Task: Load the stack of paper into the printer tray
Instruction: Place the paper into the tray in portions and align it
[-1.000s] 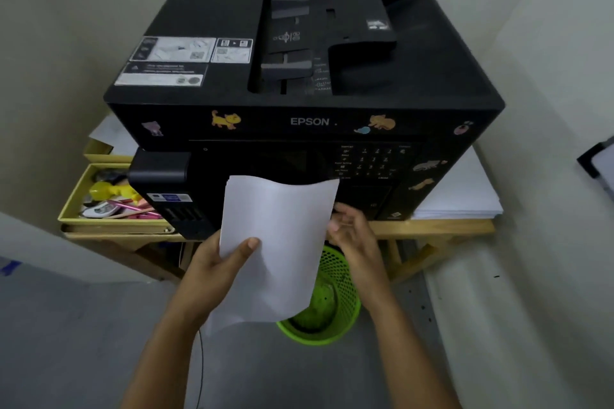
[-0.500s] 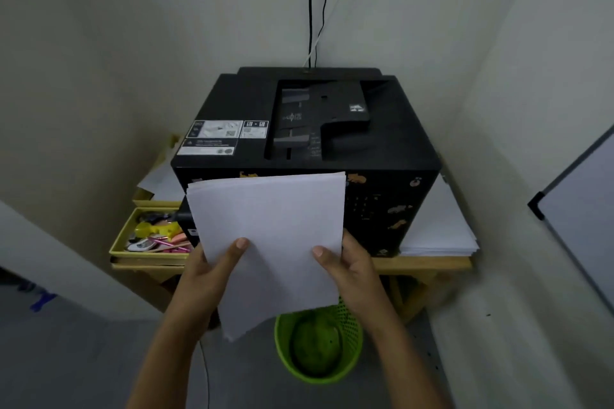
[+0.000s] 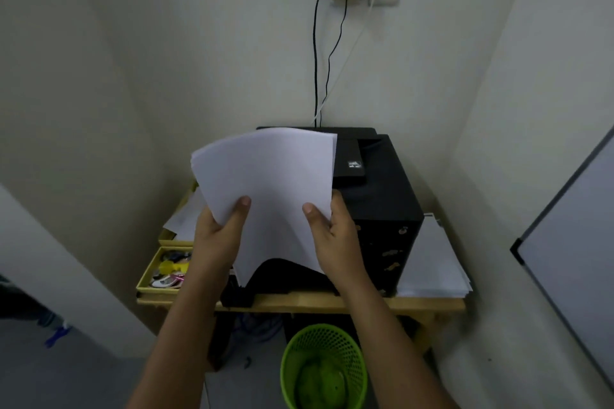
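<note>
White stack of paper: held upright in front of the black printer, hiding its left half; lower edge curls away from you. Your left hand pinches the left edge, thumb on the near face, fingers behind. Your right hand pinches the right edge the same way.

Yellow tray, left of the printer on the wooden table: holds small mixed items, yellow, pink and white; too small to name.

Green mesh bin, on the floor under the table: something green lies inside.

Second pile of white sheets: flat on the table, just right of the printer.
</note>
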The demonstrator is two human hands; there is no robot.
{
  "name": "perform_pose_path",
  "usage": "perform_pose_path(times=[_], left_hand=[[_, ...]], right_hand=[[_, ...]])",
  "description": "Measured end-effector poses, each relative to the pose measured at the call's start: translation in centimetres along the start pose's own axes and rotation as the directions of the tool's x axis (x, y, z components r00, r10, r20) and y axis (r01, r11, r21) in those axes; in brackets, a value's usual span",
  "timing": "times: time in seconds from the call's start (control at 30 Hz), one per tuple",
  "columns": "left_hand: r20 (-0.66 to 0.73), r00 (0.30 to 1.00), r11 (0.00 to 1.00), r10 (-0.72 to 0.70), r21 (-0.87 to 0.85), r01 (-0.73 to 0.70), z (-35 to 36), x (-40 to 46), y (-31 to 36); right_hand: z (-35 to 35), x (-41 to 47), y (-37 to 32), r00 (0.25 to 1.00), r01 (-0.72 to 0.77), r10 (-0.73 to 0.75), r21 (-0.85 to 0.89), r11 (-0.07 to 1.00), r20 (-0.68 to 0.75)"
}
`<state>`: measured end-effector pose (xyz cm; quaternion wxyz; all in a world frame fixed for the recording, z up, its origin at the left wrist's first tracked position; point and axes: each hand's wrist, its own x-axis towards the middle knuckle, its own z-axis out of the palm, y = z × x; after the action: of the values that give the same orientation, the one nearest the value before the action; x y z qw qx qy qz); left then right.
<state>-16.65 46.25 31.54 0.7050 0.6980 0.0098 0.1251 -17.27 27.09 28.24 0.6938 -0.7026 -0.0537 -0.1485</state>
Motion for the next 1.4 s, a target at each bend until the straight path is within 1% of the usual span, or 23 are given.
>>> perform_pose_path(times=[0.13,0.27,0.4,0.63,0.8,1.1,1.3,1.4], left_hand=[[-0.026,0.999,0.999,0.034,0.008,-0.034,-0.3,4.8,3.3],[-0.01,1.0,1.0,0.012,0.003,-0.012,-0.6,9.2,4.8],[0.003,0.999,0.999,-0.034,-0.01,0.035,-1.1,13.0,4.5],[0.014,0.994,0.994,-0.107,-0.016,0.107,-2.0,17.7,2.0],[0.038,0.987,0.987,-0.157,-0.009,0.157,-2.4,19.1,0.2],[0.028,0.99,0.99,-0.135,-0.037,0.136,-2.2,19.9,-0.4],[0.055,0.988,0.989,-0.146,0.023,0.145,-2.3,19.6,-0.7],[0.078,0.991,0.99,-0.109,0.093,0.102,-2.2,19.3,-0.2]], right_hand=[[1.5,4.7,-3.1,0.999,0.038,-0.037,0.027,0.999,-0.024],[3.3,8.7,-3.7,0.997,0.06,-0.059,0.031,0.998,-0.046],[5.0,11.8,-2.8,0.997,0.047,-0.045,0.02,0.999,-0.066],[6.7,15.0,-0.5,0.996,0.009,-0.01,-0.01,1.0,-0.087],[6.8,15.9,1.0,0.995,-0.035,0.034,-0.008,0.999,-0.09],[7.3,16.9,1.6,0.995,-0.058,0.055,-0.027,0.998,-0.086],[7.4,16.5,2.1,0.993,-0.08,0.077,-0.027,0.996,-0.086],[7.1,16.6,1.5,0.995,-0.07,0.066,-0.039,0.997,-0.078]])
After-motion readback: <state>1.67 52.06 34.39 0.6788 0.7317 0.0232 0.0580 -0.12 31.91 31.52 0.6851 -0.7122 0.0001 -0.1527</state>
